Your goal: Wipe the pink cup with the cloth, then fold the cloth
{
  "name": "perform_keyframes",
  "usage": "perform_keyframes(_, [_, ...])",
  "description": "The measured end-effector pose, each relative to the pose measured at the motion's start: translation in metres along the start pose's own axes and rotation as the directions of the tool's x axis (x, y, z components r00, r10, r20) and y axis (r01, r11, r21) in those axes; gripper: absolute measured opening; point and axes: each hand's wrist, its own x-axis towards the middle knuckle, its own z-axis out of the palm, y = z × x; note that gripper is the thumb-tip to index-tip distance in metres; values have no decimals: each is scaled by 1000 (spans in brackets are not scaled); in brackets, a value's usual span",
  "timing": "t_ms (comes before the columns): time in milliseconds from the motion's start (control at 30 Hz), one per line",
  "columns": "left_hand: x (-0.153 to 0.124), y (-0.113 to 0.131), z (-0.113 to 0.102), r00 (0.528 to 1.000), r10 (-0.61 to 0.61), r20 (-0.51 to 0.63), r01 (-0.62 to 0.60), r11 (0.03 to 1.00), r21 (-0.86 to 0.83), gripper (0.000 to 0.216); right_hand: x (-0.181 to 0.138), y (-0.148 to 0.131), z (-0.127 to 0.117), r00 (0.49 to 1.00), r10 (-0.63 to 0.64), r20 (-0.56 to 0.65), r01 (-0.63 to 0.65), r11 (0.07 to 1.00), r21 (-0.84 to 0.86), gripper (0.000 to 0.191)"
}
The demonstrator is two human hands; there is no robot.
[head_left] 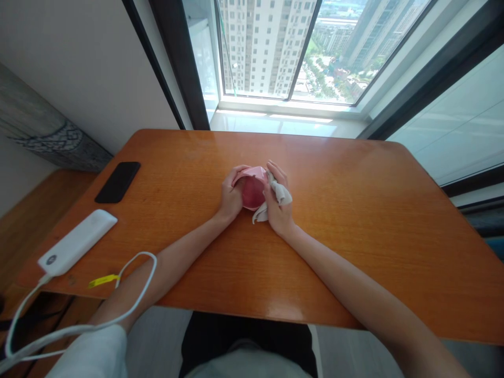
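Note:
A pink cup or small bowl is held between both hands over the middle of the wooden table, tilted so its opening faces me. My left hand is closed around its left side, thumb near the rim. On the other side, my right hand grips a crumpled white cloth and presses it against the cup's right side. One end of the cloth hangs below the cup. The cup's far side and base are hidden, as are some of the fingers.
On the wooden table, a black phone and a white power bank lie at the left. A white cable with a yellow tag loops over my left forearm. Beyond the table's back edge is a window.

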Motion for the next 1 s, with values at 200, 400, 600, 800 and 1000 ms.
perform_keyframes(200, [3, -2, -3, 987, 2, -161, -7, 1000, -30, 23, 1, 1, 9, 994, -97, 53, 100, 993, -64, 66])
perform_keyframes(400, [-3, 6, -2, 994, 106, 31, -110, 980, 167, 42, 1, 5, 3, 991, -87, -105, 76, 992, -101, 60])
perform_keyframes(600, [-11, 15, -3, 973, 177, 147, -203, 962, 185, 44, 0, -2, 0, 997, -80, -23, 80, 996, -27, 54])
perform_keyframes(800, [0, 0, -3, 994, -103, -36, 93, 975, -202, 23, -2, -5, 3, 964, -216, 152, 233, 967, -105, 67])
perform_keyframes(1000, [4, -4, -3, 984, -163, -65, 133, 933, -335, 30, -8, -8, 10, 921, -303, 244, 346, 925, -157, 73])
